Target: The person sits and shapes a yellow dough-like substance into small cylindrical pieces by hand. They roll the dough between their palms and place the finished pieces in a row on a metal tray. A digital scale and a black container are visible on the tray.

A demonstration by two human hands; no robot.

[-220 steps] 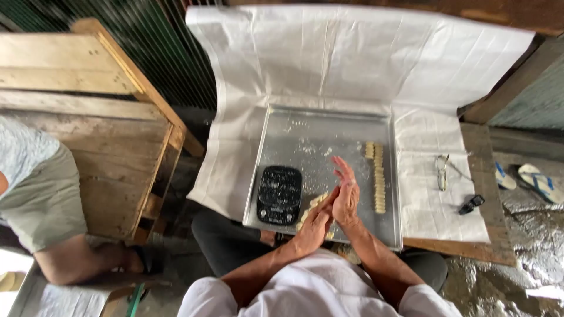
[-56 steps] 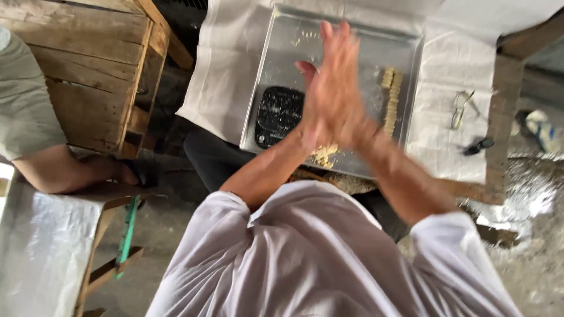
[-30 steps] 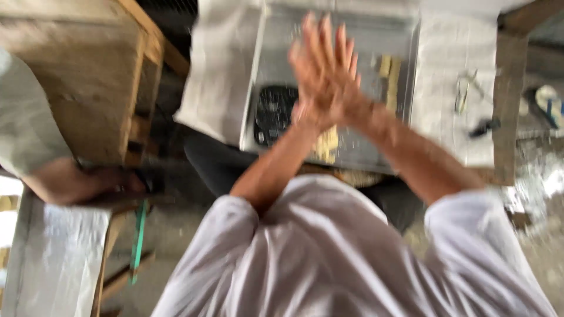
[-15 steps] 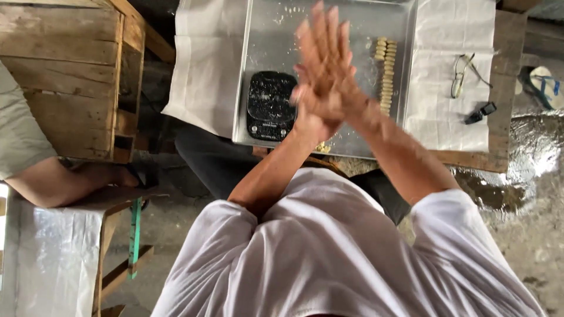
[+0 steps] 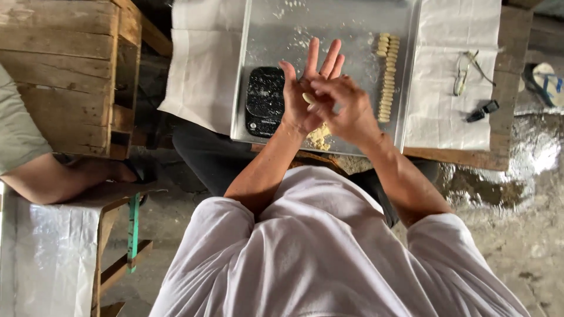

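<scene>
Dough (image 5: 309,97) sits as a small pale lump on the open palm of our left hand (image 5: 305,97), whose fingers are spread and pointing away from us. Our right hand (image 5: 346,108) lies across it, its fingers (image 5: 322,88) curled down onto the lump, so the piece is held between the two hands, above the near half of the metal tray (image 5: 282,35) on the counter (image 5: 511,76).

With the left hand flat and open, we judge the lump could roll off the palm; it would land on the floured tray or, nearer us, past the tray's near edge and onto the wet floor (image 5: 517,235). A loose heap of dough (image 5: 319,137) lies at that near edge, right under our wrists, and a sleeve or forearm could drag it off. The black scale (image 5: 265,101) is just left of the hands, and the two rows of finished pieces (image 5: 386,76) run along the tray's right side; a wide sweep of the right elbow might knock them askew.
</scene>
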